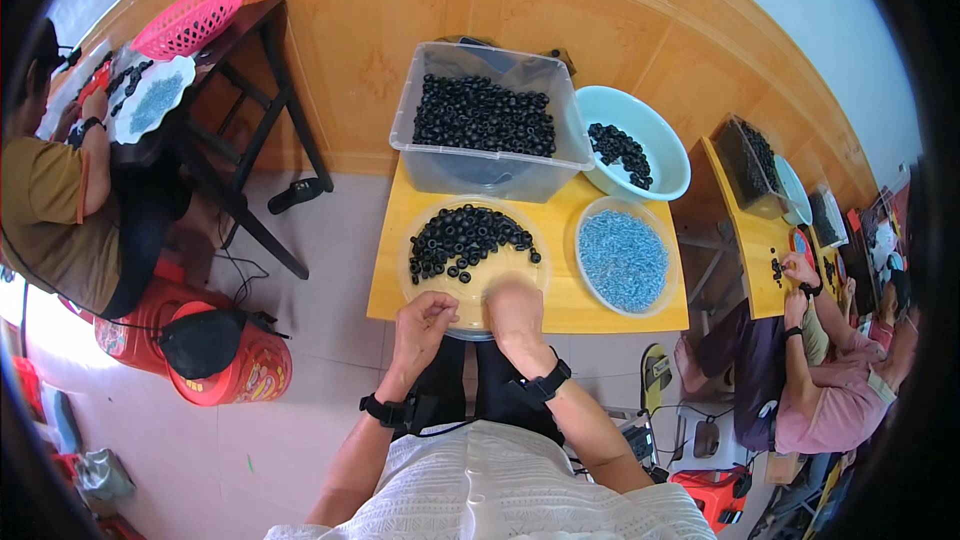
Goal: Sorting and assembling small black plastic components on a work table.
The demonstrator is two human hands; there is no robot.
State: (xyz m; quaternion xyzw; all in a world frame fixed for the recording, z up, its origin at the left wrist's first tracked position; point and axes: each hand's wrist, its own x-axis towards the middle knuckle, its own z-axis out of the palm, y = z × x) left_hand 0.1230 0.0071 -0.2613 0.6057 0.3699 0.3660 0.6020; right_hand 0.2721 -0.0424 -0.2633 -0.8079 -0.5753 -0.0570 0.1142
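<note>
My left hand [422, 332] is at the near edge of a round, shallow, clear tray [408, 240], thumb and fingertips pinched together. Whatever they hold, if anything, is too small to make out. Over the tray's near right part is my right hand [515, 315], blurred by motion, so its fingers do not read clearly. Loose black ring-shaped parts [470, 232] cover the far half of the tray, with a few strays closer to my hands. Right of it, a round clear bowl [580, 275] is filled with small, pale blue, slender pieces [623, 258].
Behind the tray, a grey plastic bin [490, 172] holds many black rings. A light blue basin [670, 155] beside it holds more. All stand on a small yellow table [545, 325]. People work at tables on both sides; a red bucket [250, 370] sits at left.
</note>
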